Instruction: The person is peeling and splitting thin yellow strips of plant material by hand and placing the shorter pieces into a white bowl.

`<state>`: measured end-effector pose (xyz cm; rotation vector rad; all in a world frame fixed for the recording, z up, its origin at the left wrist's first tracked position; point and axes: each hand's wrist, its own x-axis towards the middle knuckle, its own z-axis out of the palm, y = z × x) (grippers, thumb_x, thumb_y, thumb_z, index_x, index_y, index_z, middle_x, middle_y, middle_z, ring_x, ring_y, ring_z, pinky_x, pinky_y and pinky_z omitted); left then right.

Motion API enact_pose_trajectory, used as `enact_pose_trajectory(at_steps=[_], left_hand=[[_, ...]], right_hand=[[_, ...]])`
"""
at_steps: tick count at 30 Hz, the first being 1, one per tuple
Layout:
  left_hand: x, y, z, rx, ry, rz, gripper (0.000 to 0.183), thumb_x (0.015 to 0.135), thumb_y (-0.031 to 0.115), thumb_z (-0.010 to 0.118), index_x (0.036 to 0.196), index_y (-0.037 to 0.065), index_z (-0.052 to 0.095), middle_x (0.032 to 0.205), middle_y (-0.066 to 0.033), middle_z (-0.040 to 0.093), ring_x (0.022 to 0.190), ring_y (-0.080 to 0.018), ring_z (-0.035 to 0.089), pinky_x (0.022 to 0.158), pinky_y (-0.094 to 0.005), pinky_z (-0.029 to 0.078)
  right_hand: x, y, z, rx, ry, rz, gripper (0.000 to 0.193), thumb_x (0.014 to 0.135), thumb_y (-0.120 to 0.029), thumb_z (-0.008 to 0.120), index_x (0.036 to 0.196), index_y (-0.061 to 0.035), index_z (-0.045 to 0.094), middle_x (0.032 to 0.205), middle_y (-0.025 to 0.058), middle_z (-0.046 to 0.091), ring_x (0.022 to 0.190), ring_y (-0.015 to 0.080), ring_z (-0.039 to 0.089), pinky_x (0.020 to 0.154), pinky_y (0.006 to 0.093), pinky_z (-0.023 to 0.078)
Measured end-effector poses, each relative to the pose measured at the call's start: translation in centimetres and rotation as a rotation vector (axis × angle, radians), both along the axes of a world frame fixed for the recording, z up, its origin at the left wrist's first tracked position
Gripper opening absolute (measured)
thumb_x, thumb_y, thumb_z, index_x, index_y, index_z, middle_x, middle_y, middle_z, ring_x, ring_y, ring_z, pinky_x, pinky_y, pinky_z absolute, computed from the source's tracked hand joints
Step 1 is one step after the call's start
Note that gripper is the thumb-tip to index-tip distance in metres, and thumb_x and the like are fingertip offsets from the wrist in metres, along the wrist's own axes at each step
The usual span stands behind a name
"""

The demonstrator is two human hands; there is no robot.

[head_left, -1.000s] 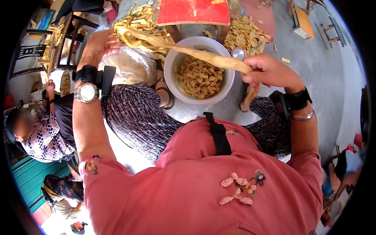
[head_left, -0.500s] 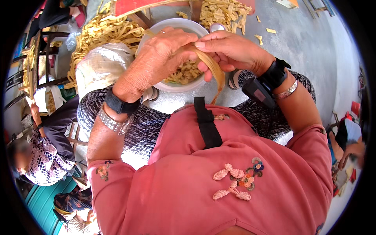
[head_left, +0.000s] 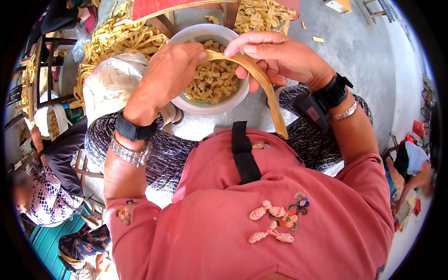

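Observation:
A long, flat, yellowish-tan strip (head_left: 269,91) arches between my hands above a white tub (head_left: 212,110). My left hand (head_left: 172,67) is closed with its fingertips pinching one end of the strip. On the strip's upper stretch, my right hand (head_left: 287,58) rests thumb and forefinger, its other fingers curled beneath. From there the free end hangs down to the right, near my knee. Many short, folded or knotted tan pieces (head_left: 212,79) fill the lower part of the tub.
A heap of long tan strips (head_left: 126,39) lies at the far left, behind a whitish plastic sack (head_left: 112,81). Shorter pieces (head_left: 261,16) are piled beyond the tub, beside a red-topped stool (head_left: 158,7). Other people sit at the left, and a person (head_left: 413,161) bends at the right.
My hands have moved apart, the left leftward and the right rightward. The strip, formerly bunched at my fingers, now stretches out in a longer arc, and more of the tub shows.

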<state>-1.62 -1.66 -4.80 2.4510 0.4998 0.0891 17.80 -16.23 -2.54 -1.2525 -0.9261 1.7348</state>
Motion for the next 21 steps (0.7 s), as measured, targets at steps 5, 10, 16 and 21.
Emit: enact_pose_trajectory(at_steps=[5, 10, 16, 21], left_hand=[[0.1, 0.3, 1.1, -0.124, -0.015, 0.081, 0.023, 0.093, 0.018, 0.048, 0.082, -0.001, 0.055, 0.064, -0.0091, 0.051, 0.059, -0.0192, 0.050, 0.059, -0.0317, 0.043], [0.5, 0.1, 1.6, -0.452, -0.066, 0.155, 0.023, 0.095, 0.018, 0.044, 0.090, 0.001, 0.059, 0.068, -0.0035, 0.055, 0.064, -0.0125, 0.053, 0.062, -0.0284, 0.045], [0.7, 0.3, 1.4, -0.518, -0.071, 0.135, 0.024, 0.096, 0.015, 0.041, 0.101, 0.001, 0.060, 0.075, -0.0041, 0.059, 0.068, -0.0125, 0.055, 0.064, -0.0261, 0.046], [1.3, 0.3, 1.2, -0.426, -0.044, 0.103, 0.022, 0.096, 0.013, 0.042, 0.094, -0.001, 0.059, 0.072, -0.0047, 0.060, 0.065, -0.0120, 0.057, 0.062, -0.0270, 0.047]], right_hand=[[1.0, 0.1, -0.2, 0.137, 0.220, -0.067, 0.034, 0.093, -0.017, 0.041, 0.119, 0.0016, 0.050, 0.103, 0.0127, 0.060, 0.080, 0.0190, 0.067, 0.044, 0.0169, 0.043], [1.9, 0.1, -1.0, 0.256, 0.371, -0.201, 0.041, 0.084, -0.009, 0.044, 0.123, 0.0028, 0.047, 0.114, 0.0158, 0.057, 0.089, 0.0247, 0.066, 0.046, 0.0191, 0.045], [1.4, -0.1, 0.1, 0.330, 0.252, -0.297, 0.043, 0.087, -0.008, 0.046, 0.129, 0.0013, 0.042, 0.117, 0.0144, 0.059, 0.096, 0.0238, 0.064, 0.050, 0.0173, 0.045], [1.8, -0.5, 0.1, 0.363, 0.283, -0.351, 0.037, 0.092, -0.015, 0.054, 0.126, -0.0016, 0.046, 0.115, 0.0097, 0.061, 0.092, 0.0197, 0.066, 0.050, 0.0169, 0.046]])
